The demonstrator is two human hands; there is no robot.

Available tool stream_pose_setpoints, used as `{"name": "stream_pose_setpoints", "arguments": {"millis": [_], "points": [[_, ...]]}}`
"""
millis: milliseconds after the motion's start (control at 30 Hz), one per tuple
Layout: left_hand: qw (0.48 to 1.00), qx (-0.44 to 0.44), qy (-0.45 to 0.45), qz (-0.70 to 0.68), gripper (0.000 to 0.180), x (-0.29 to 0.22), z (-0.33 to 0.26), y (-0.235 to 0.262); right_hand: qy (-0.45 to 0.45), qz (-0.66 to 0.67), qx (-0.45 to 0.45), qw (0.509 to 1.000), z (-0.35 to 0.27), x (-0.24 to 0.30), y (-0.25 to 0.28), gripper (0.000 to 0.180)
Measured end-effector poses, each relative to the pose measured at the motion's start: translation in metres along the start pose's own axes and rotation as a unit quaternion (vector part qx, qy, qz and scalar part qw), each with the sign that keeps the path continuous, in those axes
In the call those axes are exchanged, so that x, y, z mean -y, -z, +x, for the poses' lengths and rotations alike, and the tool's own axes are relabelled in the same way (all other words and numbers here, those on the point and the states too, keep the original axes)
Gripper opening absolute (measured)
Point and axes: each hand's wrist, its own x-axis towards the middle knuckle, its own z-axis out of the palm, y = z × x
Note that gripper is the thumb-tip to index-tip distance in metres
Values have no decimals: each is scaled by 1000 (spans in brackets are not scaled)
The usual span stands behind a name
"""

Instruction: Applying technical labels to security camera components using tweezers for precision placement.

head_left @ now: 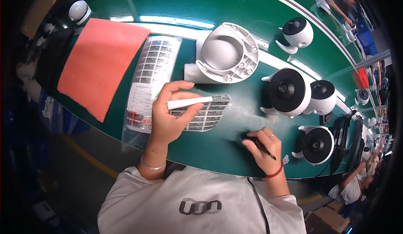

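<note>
My left hand [174, 114] is closed on a sheet of silver labels [211, 115], pinching it between thumb and fingers. A white strip of its backing [184, 103] is folded over along the top edge, and a row of labels shows beyond the strip. My right hand [265, 146] rests low over the table, to the right of the sheet and apart from it. Its fingers are closed round a slim black tool [269, 153], pen- or tweezer-like; its far end is hard to make out. Beyond my left hand stands an upturned white plastic camera housing [222, 51] with a ribbed base.
Left of my hand lie more label sheets [155, 66] in a clear sleeve and an orange foam sheet [100, 62]. Several round white cameras with black faces [289, 92] stand on the right of the green table [247, 116]. Other people [350, 183] sit at the far right.
</note>
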Motion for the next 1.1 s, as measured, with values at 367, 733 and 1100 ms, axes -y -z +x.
{"name": "stream_pose_setpoints", "arguments": {"millis": [367,733,1100], "points": [[998,12,-5,56,42,-9,7,-8,190,94,-67,975,51,35,37,35],[993,86,18,77,51,-10,10,-2,258,92,-42,961,79,35,26,21],[984,153,-3,95,76,-9,26,12,243,101,-65,963,73,38,28,20]]}}
